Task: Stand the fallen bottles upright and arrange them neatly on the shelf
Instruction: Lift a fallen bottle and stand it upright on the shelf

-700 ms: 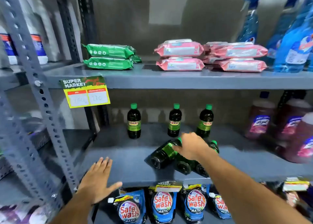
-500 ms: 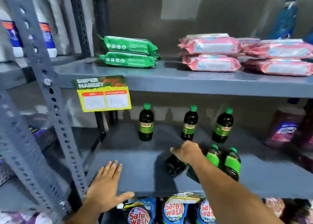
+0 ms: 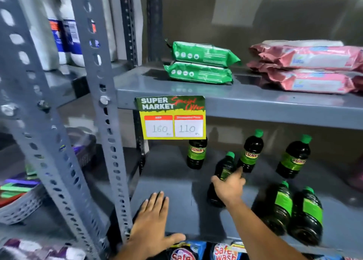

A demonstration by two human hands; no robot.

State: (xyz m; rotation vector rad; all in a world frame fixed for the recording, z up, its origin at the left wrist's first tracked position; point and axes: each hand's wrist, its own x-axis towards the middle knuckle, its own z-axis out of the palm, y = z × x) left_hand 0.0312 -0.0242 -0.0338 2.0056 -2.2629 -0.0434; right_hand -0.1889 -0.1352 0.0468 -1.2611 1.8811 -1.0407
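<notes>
Grey steel shelf (image 3: pixel 176 206) carries everything. At its front edge the left hand (image 3: pixel 152 220) lies flat and released, apparently as a brace. Further right, the right hand (image 3: pixel 228 189) grips a dark bottle (image 3: pixel 224 171), tilted and nearly upright, seemingly to join the standing row (image 3: pixel 252 151) behind. Two fallen bottles (image 3: pixel 294 210) lie side by side near the front, caps pointing back.
</notes>
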